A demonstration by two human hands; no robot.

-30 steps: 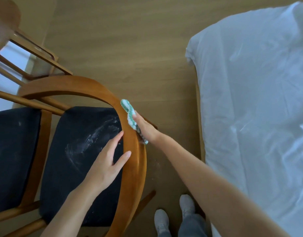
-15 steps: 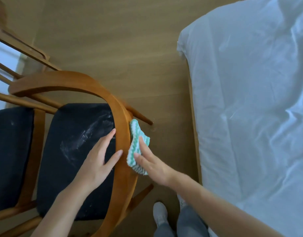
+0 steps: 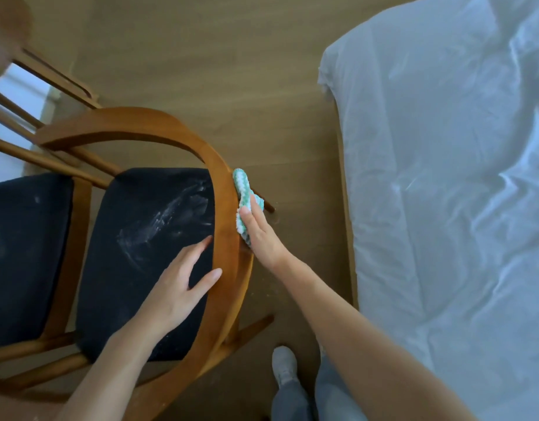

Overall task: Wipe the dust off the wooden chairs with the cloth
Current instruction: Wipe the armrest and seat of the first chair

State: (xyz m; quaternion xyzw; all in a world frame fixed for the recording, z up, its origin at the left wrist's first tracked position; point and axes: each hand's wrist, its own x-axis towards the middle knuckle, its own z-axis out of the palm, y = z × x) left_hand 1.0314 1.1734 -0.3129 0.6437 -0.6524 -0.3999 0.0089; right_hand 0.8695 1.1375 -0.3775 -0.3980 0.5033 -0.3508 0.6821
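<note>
Wooden chair [image 3: 225,208] with a curved, honey-coloured back rail, seen from above, standing at the lower left on a pale wood floor [image 3: 216,71]. The rail sweeps in an arc from the upper left round to the bottom centre. A cloth [image 3: 242,189], fluffy with green and white zigzag stripes, lies bunched against the outer face of the rail, on the side away from the seat, about halfway along the curve.

The person's right hand [image 3: 260,235] presses the cloth flat to the wood. Its fingers are straight and close together and are laid over the lower half of the cloth, not curled round it, and the upper end of the cloth sticks out past the fingertips.

The left hand [image 3: 177,287] is on the inner side of the rail, above the seat. It is spread and relaxed and holds nothing, with the forefinger tip and thumb tip touching the rail's inner edge.

The chair's seat pad [image 3: 134,268] is dark, nearly black, and carries pale dusty smears [image 3: 168,220] across its upper middle.

A second chair [image 3: 25,247] with the same dark pad and wooden frame stands just beside it at the left edge, only partly in view; faint pale specks show on its pad too.

To the right, well apart from the chairs, a bed [image 3: 444,208] with a rumpled white sheet fills that side.

At the bottom centre, between chair and bed, are the person's grey trousers [image 3: 292,399] and one light shoe [image 3: 283,364] on the floor.
</note>
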